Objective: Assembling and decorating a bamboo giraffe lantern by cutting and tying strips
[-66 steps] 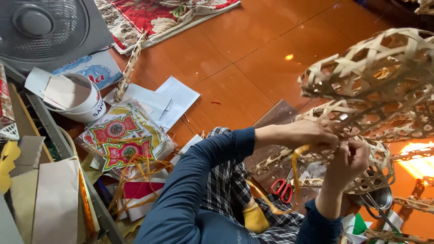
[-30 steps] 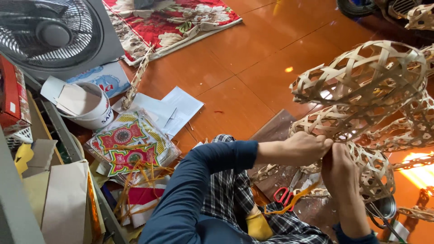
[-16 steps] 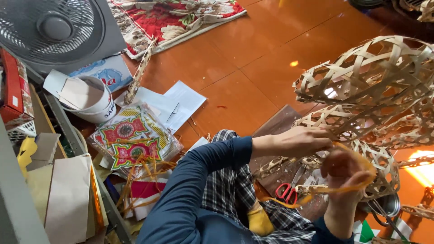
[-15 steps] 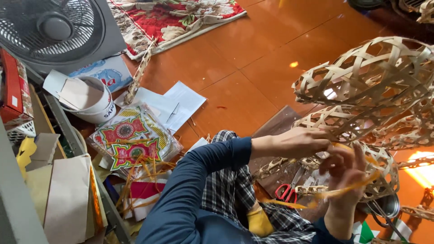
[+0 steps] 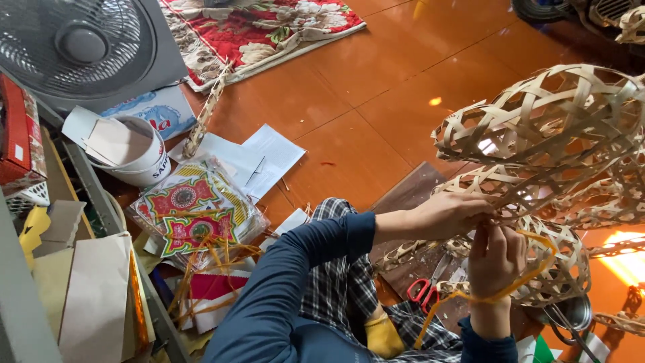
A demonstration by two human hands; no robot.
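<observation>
Gripping woven bamboo frame (image 5: 537, 128), left hand (image 5: 449, 214), right hand (image 5: 496, 259) grip pinching yellow strip (image 5: 531, 279), colourful flat packets (image 5: 191, 215) left

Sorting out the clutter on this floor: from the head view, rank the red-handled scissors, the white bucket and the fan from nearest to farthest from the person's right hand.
1. Red-handled scissors, just left of the right hand, on the board.
2. White bucket, far left on the floor.
3. Fan, top left corner, beyond the bucket.

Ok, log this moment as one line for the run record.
left hand: grips woven bamboo frame | right hand: holds yellow strip against frame | red scissors below | fan far left
</observation>
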